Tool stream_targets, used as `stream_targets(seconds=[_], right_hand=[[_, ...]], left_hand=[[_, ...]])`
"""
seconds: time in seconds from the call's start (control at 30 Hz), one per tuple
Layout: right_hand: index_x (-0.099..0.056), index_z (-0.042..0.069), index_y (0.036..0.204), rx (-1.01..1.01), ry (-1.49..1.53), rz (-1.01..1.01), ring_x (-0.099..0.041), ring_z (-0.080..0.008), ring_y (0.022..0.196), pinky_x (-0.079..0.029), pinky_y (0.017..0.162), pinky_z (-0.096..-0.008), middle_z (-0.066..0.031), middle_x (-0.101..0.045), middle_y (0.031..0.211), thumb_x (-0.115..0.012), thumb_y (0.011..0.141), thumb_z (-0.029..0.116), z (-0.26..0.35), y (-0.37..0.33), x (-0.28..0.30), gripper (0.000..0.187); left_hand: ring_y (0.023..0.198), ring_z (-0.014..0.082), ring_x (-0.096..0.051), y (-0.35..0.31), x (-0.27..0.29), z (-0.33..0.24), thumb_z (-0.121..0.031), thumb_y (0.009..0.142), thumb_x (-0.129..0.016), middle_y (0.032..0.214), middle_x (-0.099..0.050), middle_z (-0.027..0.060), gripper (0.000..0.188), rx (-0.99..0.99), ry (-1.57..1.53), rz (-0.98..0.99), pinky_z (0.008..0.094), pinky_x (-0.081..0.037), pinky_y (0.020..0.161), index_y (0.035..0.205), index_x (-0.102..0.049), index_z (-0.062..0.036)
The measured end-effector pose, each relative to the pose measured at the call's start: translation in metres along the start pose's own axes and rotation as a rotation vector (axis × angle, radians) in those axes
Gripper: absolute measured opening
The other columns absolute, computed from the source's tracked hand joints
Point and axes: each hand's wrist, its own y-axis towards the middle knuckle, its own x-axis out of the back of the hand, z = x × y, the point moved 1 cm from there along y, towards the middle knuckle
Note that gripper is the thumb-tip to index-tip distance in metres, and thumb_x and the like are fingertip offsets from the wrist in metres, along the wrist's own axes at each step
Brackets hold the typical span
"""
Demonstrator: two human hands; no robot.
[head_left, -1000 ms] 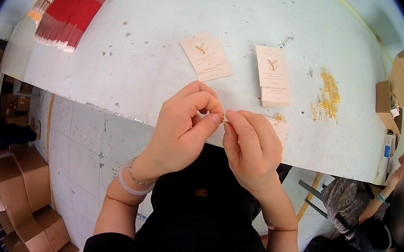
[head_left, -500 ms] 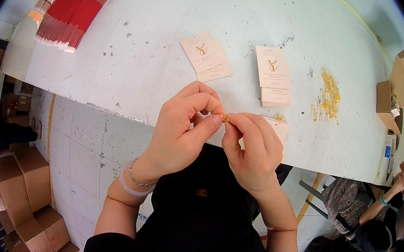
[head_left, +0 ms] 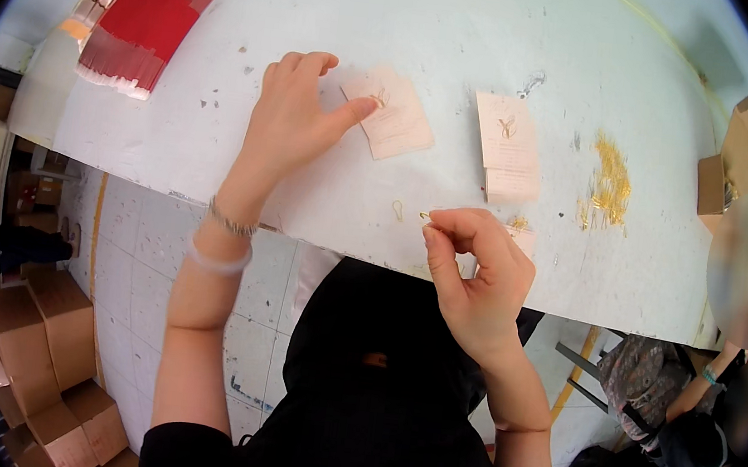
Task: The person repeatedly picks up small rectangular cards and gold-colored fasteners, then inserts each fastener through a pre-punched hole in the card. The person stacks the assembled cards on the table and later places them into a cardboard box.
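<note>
My left hand (head_left: 293, 120) reaches over the table with fingers and thumb apart, the thumb at the edge of some loose cream cards (head_left: 398, 131) printed in gold. Whether the thumb touches the top card, I cannot tell. Close to the front edge, my right hand (head_left: 484, 272) pinches a small gold safety pin (head_left: 426, 216) between thumb and index finger. Another pear-shaped gold pin (head_left: 397, 210) lies on the table just left of it. Partly hidden behind my right hand is a card (head_left: 524, 241) with gold pins on it.
A stack of cream cards (head_left: 512, 152) stands right of the loose ones, and a heap of gold pins (head_left: 612, 181) lies farther right. Red packets (head_left: 150, 23) sit at the far left. An open cardboard box (head_left: 740, 149) is at the right edge. Another person's arm (head_left: 694, 395) shows lower right.
My hands have parted. The left has moved up and left to the loose cards and opened; the right stays near the front edge with its pin. A gold pin now shows on the table.
</note>
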Motion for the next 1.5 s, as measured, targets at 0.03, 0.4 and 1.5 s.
stream_targets(seconds=[0.03,0.4,1.5], right_hand=[[-0.063,-0.003,0.092,-0.005,-0.005,-0.004,-0.063,-0.0179,0.062,-0.05,0.056,-0.0262,-0.0101,-0.065,0.081,-0.07,0.08,-0.009,-0.001,-0.001,0.0,0.015],[-0.066,-0.001,0.091,-0.111,0.112,-0.042,-0.059,-0.0154,0.066,-0.049,0.059,-0.0246,-0.0086,-0.064,0.081,-0.068,0.083,-0.006,-0.006,0.0,0.004,0.009],[-0.064,-0.001,0.093,-0.276,0.109,-0.227,-0.058,-0.0125,0.067,-0.048,0.06,-0.0236,-0.0064,-0.062,0.082,-0.063,0.087,-0.006,0.004,-0.002,0.047,0.008]], left_hand=[[0.09,0.0238,-0.054,0.007,-0.007,0.01,-0.027,0.078,-0.077,0.105,-0.062,0.0139,0.041,-0.03,0.071,0.015,0.0341,-0.047,0.074,0.103,-0.062,0.0016],[0.078,0.0119,-0.062,0.024,0.01,-0.007,-0.005,0.077,-0.078,0.088,-0.065,0.0076,0.03,0.283,-0.567,0.174,0.0262,-0.051,0.067,0.096,-0.056,-0.0004],[0.076,0.0172,-0.065,-0.058,0.039,-0.14,-0.002,0.069,-0.068,0.091,-0.07,0.0064,0.034,-0.8,0.048,-0.096,0.0255,-0.046,0.059,0.102,-0.074,-0.0074]])
